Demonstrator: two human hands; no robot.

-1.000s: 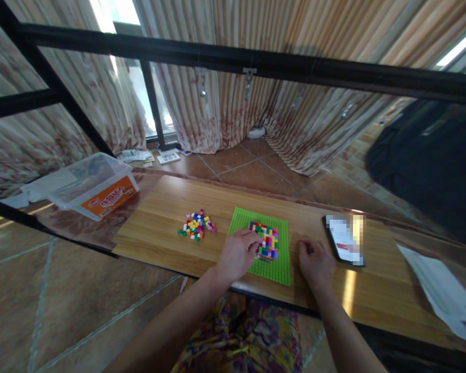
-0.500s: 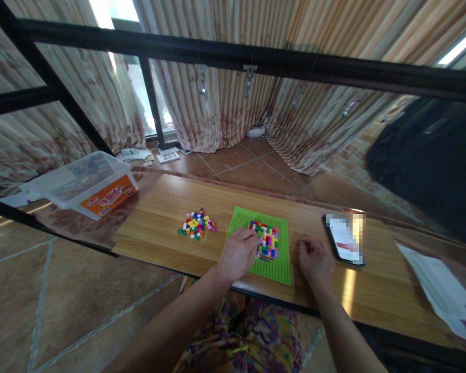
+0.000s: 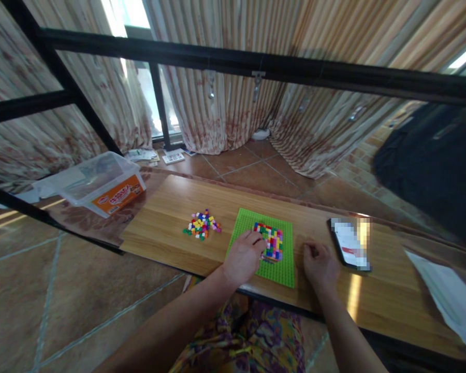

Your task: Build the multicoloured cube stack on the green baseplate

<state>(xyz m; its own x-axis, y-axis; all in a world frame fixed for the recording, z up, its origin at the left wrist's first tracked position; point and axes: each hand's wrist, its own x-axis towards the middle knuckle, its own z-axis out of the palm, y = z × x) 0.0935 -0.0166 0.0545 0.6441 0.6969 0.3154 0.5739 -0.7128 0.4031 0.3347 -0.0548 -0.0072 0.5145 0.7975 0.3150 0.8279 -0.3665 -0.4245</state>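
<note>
Block first: where does it sit?

On the green board, near its middle, with bare studs showing at three and six o'clock. The board lies flat on the table.

And the hands?

The left hand reaches in from the block's eight o'clock side. Its fingers are bent, tips close together over the block's nine o'clock edge and seemingly touching it. They hide what is under them, so I can't tell whether they grip a brick or only press.

The right one?

The right hand rests on the table just off the board, toward four o'clock. Its fingers are loosely curled; no brick shows, but I can't tell whether something is tucked inside.

What has just changed?

Very little. The whole view has slid slightly toward three o'clock, so the head seems to have turned. Against the board, the left hand is nearly where it was half a second ago, and the right has kept its spot.

Meaning what for the work?

I'd judge it is paused at one point on the block: no brick has visibly been added, and the pile, at about ten o'clock from the board, looks the same.

Anything else close?

A phone at three o'clock, beyond the right hand.
</note>
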